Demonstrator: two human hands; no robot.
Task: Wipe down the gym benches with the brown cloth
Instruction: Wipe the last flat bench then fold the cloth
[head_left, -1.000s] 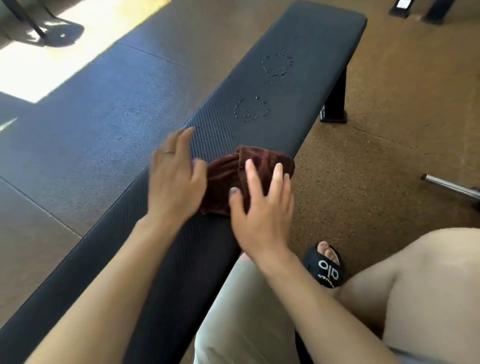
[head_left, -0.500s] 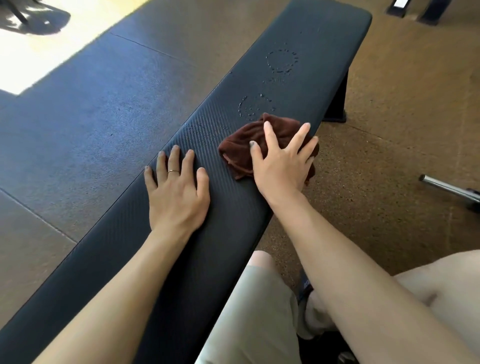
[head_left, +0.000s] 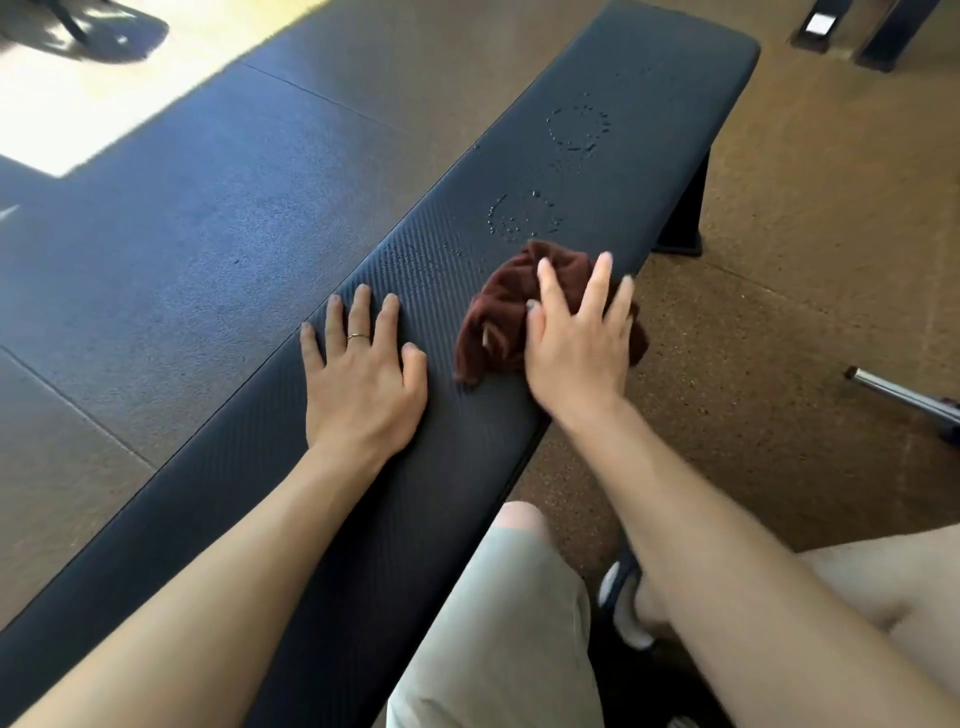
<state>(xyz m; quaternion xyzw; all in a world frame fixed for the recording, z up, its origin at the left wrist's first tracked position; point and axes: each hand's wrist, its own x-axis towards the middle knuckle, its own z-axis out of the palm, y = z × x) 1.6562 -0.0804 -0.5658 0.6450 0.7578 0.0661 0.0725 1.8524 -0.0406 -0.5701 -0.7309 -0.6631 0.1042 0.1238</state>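
Right hand (head_left: 574, 340) is pressing the cloth (head_left: 498, 312) flat against the worktop (head_left: 675, 104), fingers straight and spread over the bunched fabric, not curling round it. The cloth is sitting toward the right edge of the worktop, mid-length, its far tip just short of the nearer droplet ring (head_left: 522, 215). Left hand (head_left: 358, 374) is lying flat on the worktop just left of the cloth, fingers straight and slightly apart, a ring (head_left: 358, 336) on one finger, holding nothing, probably bracing. Change: a second ago the cloth was lying nearer along the worktop with both hands hovering at it; half a second ago the right hand had already pushed it farward and the left had planted flat. Since then things are barely shifting, the cloth edging a touch closer to the near droplets, the left hand staying put. Meaning for the task: the wiping stroke is heading toward the far end, the near stretch is looking dry, so likely done. Two droplet rings are remaining ahead, the farther ring (head_left: 576, 127) well beyond the cloth, plus a faint damp patch (head_left: 410, 260) just far of the left fingers. Judging it early to midway on this worktop. Next push is needing steady downward pressure, and the cloth is hanging close to the right edge, so it could slip off. A metal bar (head_left: 904, 397) is lying on the floor (head_left: 779, 312) at right.
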